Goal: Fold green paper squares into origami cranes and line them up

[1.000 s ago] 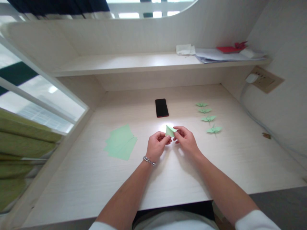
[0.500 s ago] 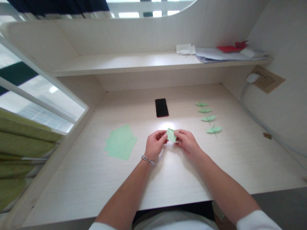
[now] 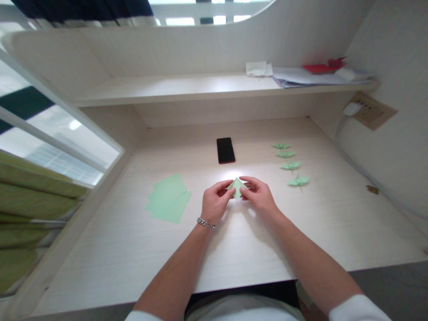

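Note:
A small folded piece of light green paper [image 3: 237,187] is held just above the desk between both hands. My left hand [image 3: 216,203], with a metal bracelet at the wrist, pinches its left edge. My right hand [image 3: 259,196] pinches its right edge with thumb and forefinger. The paper shows a pointed, roughly triangular top. Its lower part is hidden behind my fingers.
A stack of green paper sheets [image 3: 168,198] lies to the left. Several folded green paper cranes [image 3: 290,165] sit in a row at the right. A black phone [image 3: 225,150] lies further back. The shelf [image 3: 174,87] above holds papers [image 3: 301,76] and something red [image 3: 323,67].
Both hands have turned and reshaped the green paper between the fingers; it now shows a pointed top. The hands stay in nearly the same spot.

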`<state>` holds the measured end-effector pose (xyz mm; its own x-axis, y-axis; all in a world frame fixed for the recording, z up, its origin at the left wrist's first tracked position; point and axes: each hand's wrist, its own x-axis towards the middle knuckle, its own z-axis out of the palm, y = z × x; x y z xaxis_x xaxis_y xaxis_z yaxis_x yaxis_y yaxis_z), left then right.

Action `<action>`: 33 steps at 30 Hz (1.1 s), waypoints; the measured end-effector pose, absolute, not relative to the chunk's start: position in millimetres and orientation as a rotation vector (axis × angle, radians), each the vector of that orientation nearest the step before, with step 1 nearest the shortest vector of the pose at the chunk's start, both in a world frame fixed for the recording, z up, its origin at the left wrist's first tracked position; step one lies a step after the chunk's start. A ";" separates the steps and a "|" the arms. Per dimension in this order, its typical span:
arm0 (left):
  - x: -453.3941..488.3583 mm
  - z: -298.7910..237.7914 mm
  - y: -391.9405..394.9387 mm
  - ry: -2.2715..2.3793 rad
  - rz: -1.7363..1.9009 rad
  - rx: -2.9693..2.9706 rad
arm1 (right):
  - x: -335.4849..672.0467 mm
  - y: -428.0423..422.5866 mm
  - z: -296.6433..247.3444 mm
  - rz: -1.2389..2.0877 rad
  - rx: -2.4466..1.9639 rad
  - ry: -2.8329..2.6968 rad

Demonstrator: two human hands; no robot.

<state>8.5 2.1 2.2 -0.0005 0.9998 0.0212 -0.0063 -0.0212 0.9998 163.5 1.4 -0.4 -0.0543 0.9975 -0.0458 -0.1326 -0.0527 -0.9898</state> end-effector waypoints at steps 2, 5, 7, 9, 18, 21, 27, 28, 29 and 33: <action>8.4 2.0 2.4 1.158 1.240 1.130 | 165.1 1.2 1.5 1.371 -1.110 -1.093; 6.8 0.9 3.3 1.077 1.231 1.003 | 168.0 0.9 4.1 1.510 -1.061 -0.997; 5.4 1.0 3.6 1.054 1.205 0.980 | 169.6 0.6 6.5 1.609 -1.036 -0.940; 4.5 2.1 3.6 1.062 1.188 1.001 | 170.2 0.3 9.1 1.635 -1.050 -0.918; 5.7 1.1 4.5 1.122 1.185 0.978 | 168.2 -0.9 7.9 1.485 -1.117 -1.060; 8.7 -1.4 5.5 1.060 1.238 0.830 | 168.2 -0.7 3.9 1.434 -1.093 -1.163; 15.3 0.2 5.2 0.954 1.312 0.750 | 166.7 -0.5 2.2 1.456 -1.026 -1.148; 15.6 0.4 5.2 0.942 1.313 0.744 | 166.4 -0.4 2.6 1.467 -1.017 -1.140; 15.7 0.4 5.2 0.932 1.313 0.740 | 166.3 -0.3 3.0 1.477 -1.011 -1.134; 14.6 0.1 5.6 0.909 1.311 0.728 | 166.1 0.0 4.1 1.509 -0.995 -1.119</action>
<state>14.6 5.6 0.1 0.0220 0.9895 -0.1429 -0.4807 0.1358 0.8663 166.1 0.0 4.1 -0.1925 0.9794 -0.0604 -0.2268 -0.1043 -0.9683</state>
